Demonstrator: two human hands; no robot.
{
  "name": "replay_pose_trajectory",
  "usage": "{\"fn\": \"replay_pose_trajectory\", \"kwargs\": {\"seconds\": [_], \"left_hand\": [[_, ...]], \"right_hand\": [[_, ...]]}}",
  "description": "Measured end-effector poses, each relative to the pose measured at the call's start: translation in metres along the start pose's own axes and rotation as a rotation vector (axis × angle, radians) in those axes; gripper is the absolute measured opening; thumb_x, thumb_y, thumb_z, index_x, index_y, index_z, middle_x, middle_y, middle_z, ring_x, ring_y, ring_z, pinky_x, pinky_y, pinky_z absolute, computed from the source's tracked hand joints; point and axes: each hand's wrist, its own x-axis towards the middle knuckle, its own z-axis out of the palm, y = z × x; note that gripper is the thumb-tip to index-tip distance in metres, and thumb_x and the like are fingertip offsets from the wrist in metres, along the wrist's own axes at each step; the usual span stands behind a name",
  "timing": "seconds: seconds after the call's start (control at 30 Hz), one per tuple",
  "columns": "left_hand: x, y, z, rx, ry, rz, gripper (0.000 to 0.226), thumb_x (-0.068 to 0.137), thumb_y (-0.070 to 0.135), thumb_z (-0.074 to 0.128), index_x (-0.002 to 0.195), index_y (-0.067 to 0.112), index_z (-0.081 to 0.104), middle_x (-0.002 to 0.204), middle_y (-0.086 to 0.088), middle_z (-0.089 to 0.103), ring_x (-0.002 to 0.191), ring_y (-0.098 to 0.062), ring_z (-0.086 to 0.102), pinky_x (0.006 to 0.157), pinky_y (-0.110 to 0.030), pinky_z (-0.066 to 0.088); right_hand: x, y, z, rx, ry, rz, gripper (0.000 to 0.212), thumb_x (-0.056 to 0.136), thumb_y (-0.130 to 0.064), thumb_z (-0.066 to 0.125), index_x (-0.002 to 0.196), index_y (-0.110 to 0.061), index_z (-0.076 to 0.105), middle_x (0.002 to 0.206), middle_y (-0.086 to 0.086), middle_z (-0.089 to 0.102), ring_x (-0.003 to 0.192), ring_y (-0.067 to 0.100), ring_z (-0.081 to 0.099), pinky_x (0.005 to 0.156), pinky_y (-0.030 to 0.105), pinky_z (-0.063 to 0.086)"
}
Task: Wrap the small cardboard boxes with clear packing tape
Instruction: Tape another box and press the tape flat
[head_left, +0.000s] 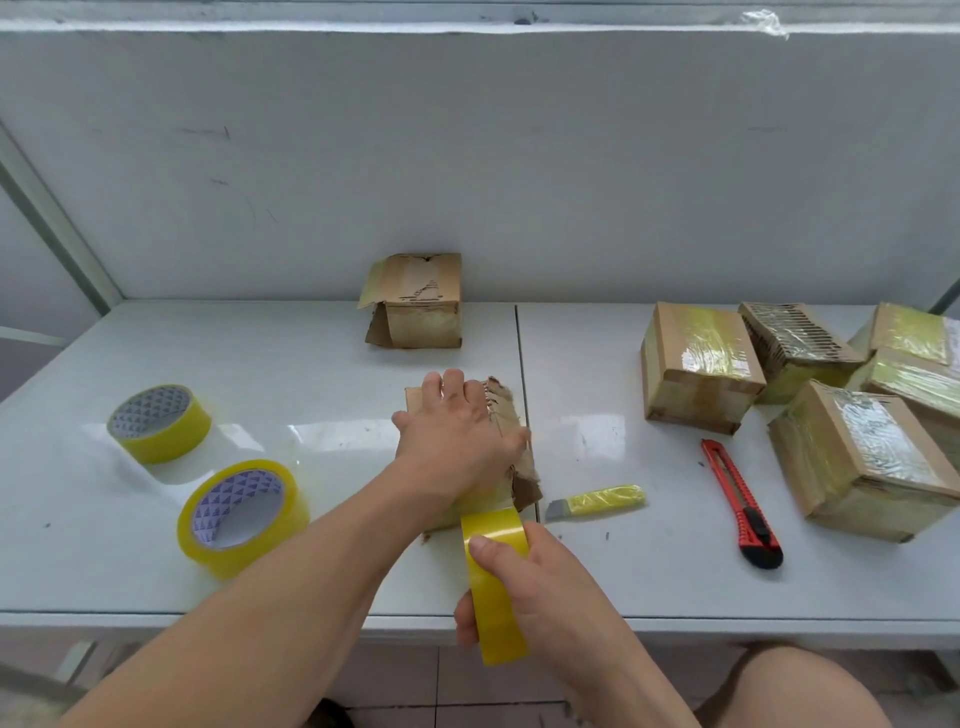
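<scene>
A: Where's the box being wrapped?
B: Mid-table, by the seam. The left hand (460, 431) lies flat on the box (511, 415), fingers straight and spread, pressing it down.
A: And the tape?
B: The right hand (524, 587) grips a roll (496, 582) at the near edge of the table (260, 364), thumb over the top, fingers curled round it. The roll touches the box's near side (its upper end meets the cardboard just under the left wrist).
A: Anything else out?
B: Two spare rolls (244, 512) on the left, an open box (415, 301) at the back wall, a stack of taped boxes (696, 364) on the right. A yellow knife (597, 501) lies just right of the box, a red knife (737, 501) beyond it.
</scene>
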Motion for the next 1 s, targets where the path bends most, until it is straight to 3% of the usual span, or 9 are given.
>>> {"fn": "replay_pose_trajectory", "kwargs": {"seconds": [0.1, 0.3, 0.47, 0.67, 0.8, 1.0], "left_hand": [[0.011, -0.001, 0.001, -0.033, -0.008, -0.008, 0.063, 0.094, 0.06, 0.041, 0.136, 0.013, 0.04, 0.135, -0.002, 0.032, 0.134, -0.023, 0.025, 0.09, -0.048, 0.037], [0.026, -0.008, -0.001, -0.039, -0.011, 0.013, 0.068, 0.092, 0.065, 0.045, 0.134, 0.012, 0.04, 0.136, -0.004, 0.033, 0.137, -0.027, 0.027, 0.098, -0.051, 0.04], [0.029, -0.008, -0.004, -0.059, 0.0, 0.021, 0.062, 0.092, 0.061, 0.047, 0.13, 0.012, 0.041, 0.13, -0.004, 0.035, 0.129, -0.026, 0.034, 0.096, -0.048, 0.039], [0.05, -0.006, -0.004, -0.074, 0.017, 0.038, 0.049, 0.091, 0.049, 0.051, 0.124, 0.013, 0.043, 0.118, -0.002, 0.034, 0.12, -0.025, 0.037, 0.082, -0.043, 0.034], [0.052, -0.007, -0.001, -0.054, 0.044, 0.048, 0.046, 0.092, 0.048, 0.049, 0.122, 0.014, 0.044, 0.115, 0.0, 0.032, 0.116, -0.025, 0.038, 0.082, -0.043, 0.034], [0.048, -0.009, -0.005, -0.089, 0.06, 0.045, 0.049, 0.096, 0.052, 0.047, 0.124, 0.012, 0.046, 0.119, -0.004, 0.038, 0.117, -0.027, 0.042, 0.088, -0.046, 0.039]], "right_hand": [[0.001, 0.0, -0.002, 0.018, 0.002, 0.014, 0.022, 0.103, -0.037, 0.051, 0.109, -0.016, 0.051, 0.085, 0.016, 0.077, 0.067, 0.022, 0.072, 0.058, 0.028, 0.055], [0.005, -0.002, 0.002, 0.043, -0.041, 0.015, 0.022, 0.104, -0.036, 0.051, 0.109, -0.015, 0.049, 0.081, 0.014, 0.076, 0.067, 0.023, 0.071, 0.06, 0.027, 0.057], [0.01, -0.004, 0.005, 0.068, -0.02, 0.018, 0.019, 0.104, -0.034, 0.05, 0.107, -0.015, 0.048, 0.072, 0.01, 0.073, 0.063, 0.024, 0.068, 0.058, 0.026, 0.056], [0.023, -0.013, 0.006, 0.081, 0.013, 0.03, 0.026, 0.105, -0.037, 0.048, 0.109, -0.012, 0.048, 0.076, 0.013, 0.073, 0.06, 0.02, 0.067, 0.051, 0.018, 0.051], [0.021, -0.012, 0.01, 0.046, 0.017, 0.03, 0.026, 0.104, -0.039, 0.047, 0.106, -0.014, 0.048, 0.07, 0.009, 0.073, 0.057, 0.021, 0.068, 0.052, 0.022, 0.052], [0.015, -0.014, 0.01, 0.025, 0.017, 0.04, 0.03, 0.104, -0.044, 0.047, 0.111, -0.015, 0.049, 0.086, 0.016, 0.076, 0.062, 0.018, 0.069, 0.05, 0.018, 0.051]]}}
